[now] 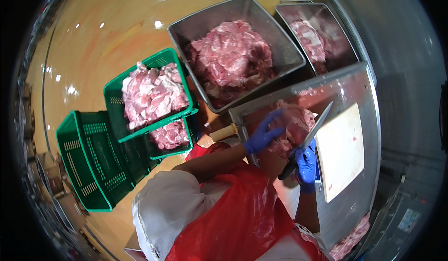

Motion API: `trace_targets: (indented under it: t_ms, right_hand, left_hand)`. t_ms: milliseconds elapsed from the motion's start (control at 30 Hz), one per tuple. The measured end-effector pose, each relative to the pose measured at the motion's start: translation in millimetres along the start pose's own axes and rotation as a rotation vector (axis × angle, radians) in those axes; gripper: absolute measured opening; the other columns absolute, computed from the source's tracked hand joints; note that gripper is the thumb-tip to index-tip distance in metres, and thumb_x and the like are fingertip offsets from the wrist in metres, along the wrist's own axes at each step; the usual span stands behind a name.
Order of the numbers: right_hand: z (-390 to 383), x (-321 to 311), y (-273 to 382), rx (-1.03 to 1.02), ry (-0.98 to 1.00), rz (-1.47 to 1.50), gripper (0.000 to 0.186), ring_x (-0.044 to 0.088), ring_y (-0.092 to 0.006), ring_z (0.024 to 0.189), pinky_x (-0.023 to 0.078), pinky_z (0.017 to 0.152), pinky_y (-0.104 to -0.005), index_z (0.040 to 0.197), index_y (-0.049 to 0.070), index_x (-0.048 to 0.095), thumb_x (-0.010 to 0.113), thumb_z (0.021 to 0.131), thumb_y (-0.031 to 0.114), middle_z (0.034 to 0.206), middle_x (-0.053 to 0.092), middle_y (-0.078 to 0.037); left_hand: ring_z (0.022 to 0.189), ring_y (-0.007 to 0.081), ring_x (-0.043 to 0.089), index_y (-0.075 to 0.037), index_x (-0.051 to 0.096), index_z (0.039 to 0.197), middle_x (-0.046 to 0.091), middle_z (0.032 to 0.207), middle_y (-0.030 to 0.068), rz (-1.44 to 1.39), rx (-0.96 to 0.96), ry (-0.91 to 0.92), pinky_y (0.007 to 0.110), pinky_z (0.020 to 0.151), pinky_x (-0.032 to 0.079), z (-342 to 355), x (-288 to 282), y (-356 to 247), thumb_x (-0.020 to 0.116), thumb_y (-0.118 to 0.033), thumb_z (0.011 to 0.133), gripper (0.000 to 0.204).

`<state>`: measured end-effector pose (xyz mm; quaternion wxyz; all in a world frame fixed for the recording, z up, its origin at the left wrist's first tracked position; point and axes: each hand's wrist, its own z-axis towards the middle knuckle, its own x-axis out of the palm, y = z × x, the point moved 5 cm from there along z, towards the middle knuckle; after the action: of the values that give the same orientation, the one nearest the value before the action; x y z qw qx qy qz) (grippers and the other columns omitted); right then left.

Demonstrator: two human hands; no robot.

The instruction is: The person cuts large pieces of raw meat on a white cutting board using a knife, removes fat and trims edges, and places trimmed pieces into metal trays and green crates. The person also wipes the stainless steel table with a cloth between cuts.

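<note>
My left hand point(265, 132), in a blue glove, grips the left side of a large piece of raw pink meat point(297, 123), thumb and fingers spread along its edge. The meat lies on the metal work table. In my right hand point(305, 165), also blue-gloved, is a knife point(321, 119) held by its black handle. Its blade points up and away, over the meat's right edge; I cannot tell whether it touches the meat. A white cutting board point(342, 153) lies just right of the blade.
A large metal bin point(289, 53) of meat stands beyond the table, a smaller metal bin point(343, 25) with meat to its right. Green crates point(112, 100) stand at left, some with meat. A tan cylinder point(223, 133) juts out at the table's left edge. More meat point(352, 237) lies lower right.
</note>
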<state>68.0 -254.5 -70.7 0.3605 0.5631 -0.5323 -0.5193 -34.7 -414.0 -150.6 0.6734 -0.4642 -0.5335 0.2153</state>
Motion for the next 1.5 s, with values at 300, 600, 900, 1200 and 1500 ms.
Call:
trace_targets:
  t_ms: [300,600,900,1200,1500]
  right_hand:
    - [224.0,141.8,92.6,-0.128,0.266,0.355,0.025,0.056,-0.0103,0.077,0.051,0.07,-0.0291,0.122,0.004,0.059,0.056,0.102,0.019,0.09,0.058,-0.002]
    - [41.9,48.8,-30.9,0.237,0.268,0.427,0.032,0.068,-0.0272,0.096,0.056,0.083,-0.0388,0.121,-0.004,0.058,0.055,0.102,0.021,0.114,0.067,-0.018]
    - [-253.4,-81.2,-50.4,0.207,-0.59,0.519,0.03,0.067,-0.027,0.071,0.058,0.063,-0.0378,0.098,0.002,0.056,0.053,0.102,0.031,0.093,0.065,-0.02]
    - [-535.3,15.6,-90.9,0.044,-1.57,0.802,0.029,0.061,-0.0215,0.06,0.053,0.056,-0.0326,0.093,0.004,0.051,0.052,0.104,0.031,0.081,0.062,-0.015]
    - [-723.6,258.0,-199.1,0.174,-2.356,1.081,0.024,0.058,-0.0162,0.054,0.051,0.047,-0.031,0.095,0.01,0.05,0.052,0.104,0.032,0.071,0.057,-0.008]
  left_hand:
    - [0.133,0.0416,0.041,-0.001,0.046,0.141,0.043,0.143,0.0276,1.352,0.81,-0.912,0.049,0.11,0.035,99.2,-173.4,-270.0,0.061,-0.029,0.097,0.055]
    - [0.1,0.0153,0.062,0.001,0.067,0.112,0.068,0.106,0.009,0.819,0.402,-0.826,0.032,0.09,0.05,-6.3,-256.1,-227.5,0.062,-0.012,0.098,0.02]
    - [0.099,0.0297,0.066,-0.004,0.069,0.106,0.069,0.106,0.0136,0.759,0.574,0.909,0.039,0.088,0.053,7.1,71.3,-35.7,0.065,-0.008,0.09,0.017]
    - [0.098,0.0332,0.067,-0.006,0.069,0.112,0.069,0.106,0.0155,0.353,0.301,1.942,0.041,0.087,0.053,-198.1,285.3,12.9,0.063,-0.009,0.092,0.021]
    - [0.078,0.0308,0.068,-0.004,0.066,0.113,0.069,0.097,0.0161,0.234,0.404,2.385,0.039,0.068,0.054,-466.5,393.7,107.9,0.071,-0.009,0.086,0.028]
